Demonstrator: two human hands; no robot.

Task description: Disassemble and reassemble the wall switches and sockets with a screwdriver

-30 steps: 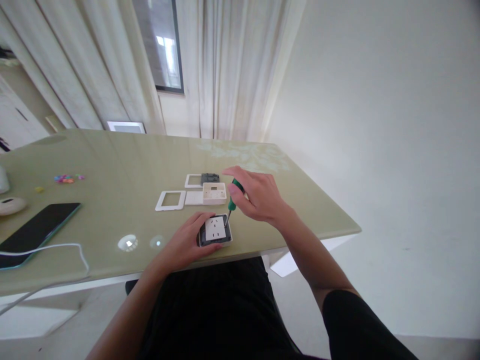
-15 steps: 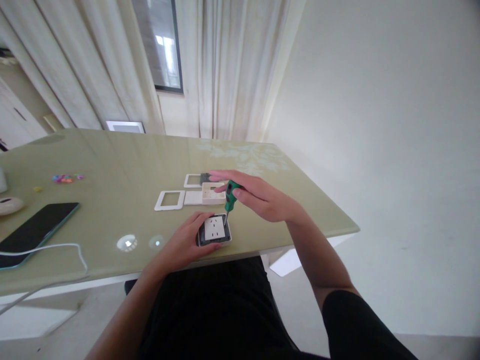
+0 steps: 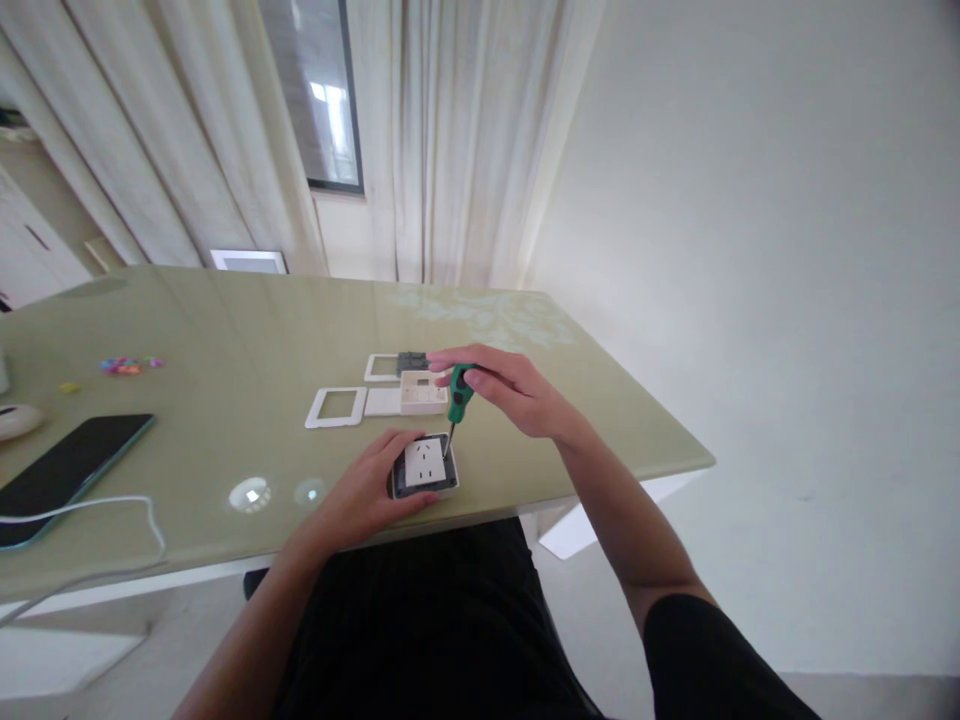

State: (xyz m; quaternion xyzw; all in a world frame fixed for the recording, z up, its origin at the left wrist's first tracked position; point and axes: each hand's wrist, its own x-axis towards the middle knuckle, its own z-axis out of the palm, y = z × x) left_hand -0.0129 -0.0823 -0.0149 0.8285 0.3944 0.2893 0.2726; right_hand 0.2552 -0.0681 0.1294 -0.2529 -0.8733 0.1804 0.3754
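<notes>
A wall socket (image 3: pixel 425 463) with a white face and dark grey frame sits in a white box near the table's front edge. My left hand (image 3: pixel 369 487) grips it from the left, thumb along the near side and fingers over the far side. My right hand (image 3: pixel 514 388) holds a green-handled screwdriver (image 3: pixel 460 394) between thumb and fingers. The screwdriver stands tilted, its tip at the right side of the socket's frame. Whether the tip sits in a screw is too small to tell.
Behind the socket lie a white frame (image 3: pixel 335 408), a white plate (image 3: pixel 382 402), an open white back box (image 3: pixel 423 394) and a second frame with a grey insert (image 3: pixel 412 363). At left are a phone (image 3: pixel 75 465), a white cable (image 3: pixel 154 525) and small colourful pieces (image 3: pixel 127 366).
The fingers of my right hand have shifted slightly around the screwdriver handle. My left hand keeps its hold on the socket. The whole view has moved a little.
</notes>
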